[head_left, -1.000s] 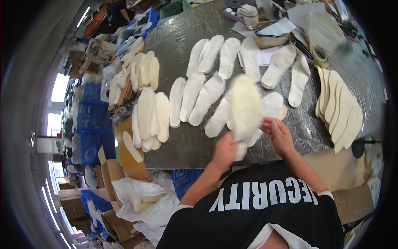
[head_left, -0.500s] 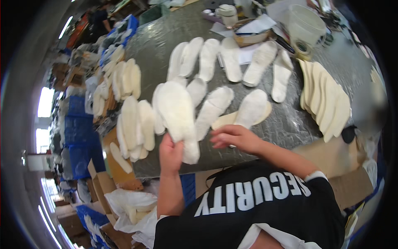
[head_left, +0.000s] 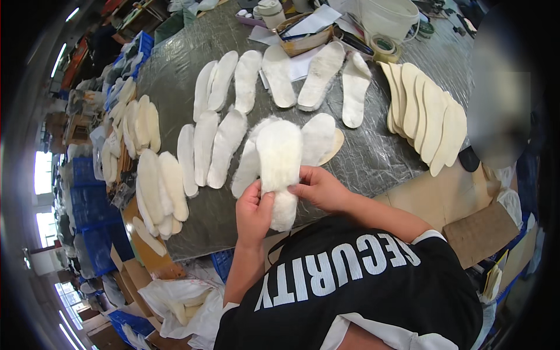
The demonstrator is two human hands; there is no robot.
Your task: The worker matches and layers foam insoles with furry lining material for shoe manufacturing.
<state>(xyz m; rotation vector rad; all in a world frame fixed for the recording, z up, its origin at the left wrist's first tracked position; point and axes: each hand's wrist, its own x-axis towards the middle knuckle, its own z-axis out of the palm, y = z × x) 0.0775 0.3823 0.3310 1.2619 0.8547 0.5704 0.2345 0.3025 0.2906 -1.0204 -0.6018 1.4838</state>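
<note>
A fluffy white insole (head_left: 280, 151) is held up over the near edge of the table, its wide end pointing away from me. My left hand (head_left: 254, 211) grips its left edge near the narrow middle, thumb on top. On the opposite edge my right hand (head_left: 322, 188) pinches it with thumb and fingers. Partly hidden behind it lie another white insole (head_left: 248, 166) and a grey-white insole (head_left: 319, 137) resting on a cream insole (head_left: 333, 146). More fleecy insoles (head_left: 228, 146) lie to the left, and a row of them (head_left: 279, 76) runs farther back.
A fanned stack of cream insoles (head_left: 429, 114) lies at the right. Piled insoles (head_left: 160, 189) sit at the table's left edge. At the back stand a basket (head_left: 306, 41), a clear bucket (head_left: 388, 17) and tape rolls (head_left: 385, 48). An open bag (head_left: 181, 303) is below left.
The held insole has moved right across the table and stands more upright. My right hand, loose before, now grips its right edge. The view has shifted somewhat to the right.
</note>
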